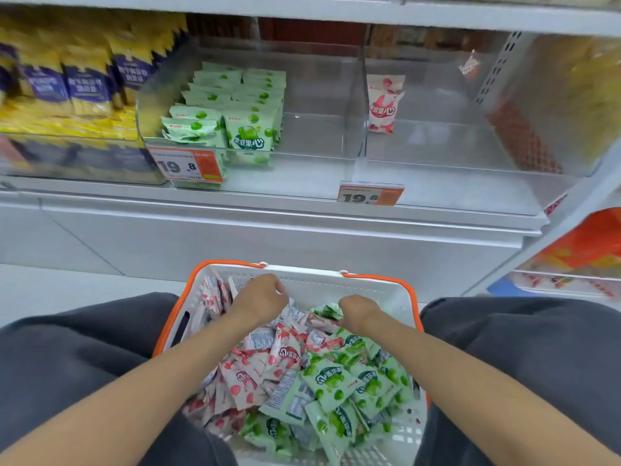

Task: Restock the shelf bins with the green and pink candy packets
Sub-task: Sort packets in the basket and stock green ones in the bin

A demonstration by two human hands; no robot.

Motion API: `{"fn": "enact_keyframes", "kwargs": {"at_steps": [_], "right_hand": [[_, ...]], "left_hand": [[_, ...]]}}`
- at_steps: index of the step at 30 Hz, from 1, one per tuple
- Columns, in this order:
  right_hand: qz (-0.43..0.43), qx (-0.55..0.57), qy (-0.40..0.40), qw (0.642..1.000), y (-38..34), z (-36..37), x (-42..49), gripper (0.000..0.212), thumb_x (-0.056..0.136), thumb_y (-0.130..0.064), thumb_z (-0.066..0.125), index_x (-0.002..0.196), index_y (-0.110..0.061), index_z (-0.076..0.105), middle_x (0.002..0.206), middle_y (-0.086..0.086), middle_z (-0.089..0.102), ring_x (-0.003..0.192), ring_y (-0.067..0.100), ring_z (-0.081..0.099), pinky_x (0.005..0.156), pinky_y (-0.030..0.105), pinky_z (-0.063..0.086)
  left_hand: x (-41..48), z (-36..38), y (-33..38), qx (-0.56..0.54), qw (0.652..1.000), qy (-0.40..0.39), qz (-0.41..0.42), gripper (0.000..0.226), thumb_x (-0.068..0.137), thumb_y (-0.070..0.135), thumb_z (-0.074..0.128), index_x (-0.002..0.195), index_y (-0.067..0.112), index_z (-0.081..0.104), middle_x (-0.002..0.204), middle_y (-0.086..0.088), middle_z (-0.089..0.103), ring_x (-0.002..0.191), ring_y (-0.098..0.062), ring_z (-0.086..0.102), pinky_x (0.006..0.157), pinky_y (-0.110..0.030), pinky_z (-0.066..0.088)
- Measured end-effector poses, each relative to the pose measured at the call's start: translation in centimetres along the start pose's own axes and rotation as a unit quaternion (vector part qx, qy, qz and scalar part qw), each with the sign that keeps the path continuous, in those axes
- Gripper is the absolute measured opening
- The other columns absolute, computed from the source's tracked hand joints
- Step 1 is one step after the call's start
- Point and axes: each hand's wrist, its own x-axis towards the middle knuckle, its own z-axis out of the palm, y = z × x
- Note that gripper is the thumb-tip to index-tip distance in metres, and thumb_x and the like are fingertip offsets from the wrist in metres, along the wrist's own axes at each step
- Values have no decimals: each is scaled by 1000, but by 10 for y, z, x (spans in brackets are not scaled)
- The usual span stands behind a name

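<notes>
A white basket with an orange rim (379,290) sits between my knees, heaped with pink candy packets (255,371) on the left and green candy packets (339,385) on the right. My left hand (260,297) reaches into the far side of the heap over pink packets, fingers curled downward. My right hand (358,312) is curled among packets at the far right, by a green one. What each hand holds is hidden. On the shelf, the left clear bin (312,136) holds rows of green packets (248,132). The right clear bin (437,142) holds a single pink packet (383,102).
Yellow and blue bags (77,82) fill the bin to the left. Price tags reading 19.8 hang on both bin fronts (186,164). A white shelf ledge (268,210) juts out below the bins. Orange goods (584,243) lie on a low shelf at right.
</notes>
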Motion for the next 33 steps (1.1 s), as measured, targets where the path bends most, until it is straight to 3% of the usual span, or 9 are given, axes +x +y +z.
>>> {"fn": "enact_keyframes", "kwargs": {"at_steps": [4,9,16,18,22,27,29,31,33], "right_hand": [[30,2,19,999,4,16,16,16,93,-12,53,107,-8,62,107,9,64,95,25,60,74,32,45],[46,23,32,998,2,35,34,22,95,-16,51,117,-12,56,111,8,64,101,26,61,76,35,47],[34,7,68,997,-9,39,39,17,97,-20,52,111,-13,57,107,7,64,97,26,62,74,36,51],[24,6,61,998,-12,36,38,20,98,-23,53,115,-12,52,106,7,64,96,27,63,70,35,49],[15,-22,68,997,-18,31,34,27,90,2,49,111,-9,61,107,9,63,99,27,62,77,37,52],[-4,62,92,994,-27,-2,23,18,92,-5,46,86,-12,62,92,7,66,80,24,61,69,32,52],[-30,112,92,989,-33,-32,12,23,94,-9,44,78,-13,59,83,7,66,76,24,62,71,35,54],[-61,159,98,980,-38,-68,-4,26,96,-12,45,79,-7,63,82,12,67,77,29,63,72,36,54],[-90,187,110,972,-40,-102,-25,27,97,-13,49,86,2,68,84,17,69,79,30,64,72,36,51]], "left_hand": [[6,3,5,7,1000,-9,7,6,89,14,53,90,14,59,75,-1,59,56,-17,49,61,-27,43],[8,8,-1,29,999,-31,-10,20,92,22,54,111,21,61,105,7,59,80,-14,63,85,-34,52],[9,7,-5,32,998,-51,-27,16,92,24,55,106,20,61,115,3,60,86,-15,63,85,-36,52],[7,5,-2,30,998,-50,-30,15,91,22,55,104,19,61,111,3,59,88,-17,64,87,-36,52],[6,-1,5,26,998,-59,-19,18,92,16,53,99,10,68,95,0,58,88,-23,66,83,-31,51],[4,-28,12,16,997,-76,-2,8,91,11,52,84,14,53,82,-4,47,66,-21,47,61,-25,43],[3,-38,12,4,998,-57,-17,9,92,12,51,83,13,54,73,-1,42,66,-21,43,61,-26,38],[0,-44,13,4,998,-39,-45,21,96,14,43,93,5,62,73,-9,48,62,-22,42,60,-27,36],[-4,-47,14,-30,997,-30,-58,39,104,23,32,105,-5,59,88,-22,55,63,-20,46,64,-28,37]]}}
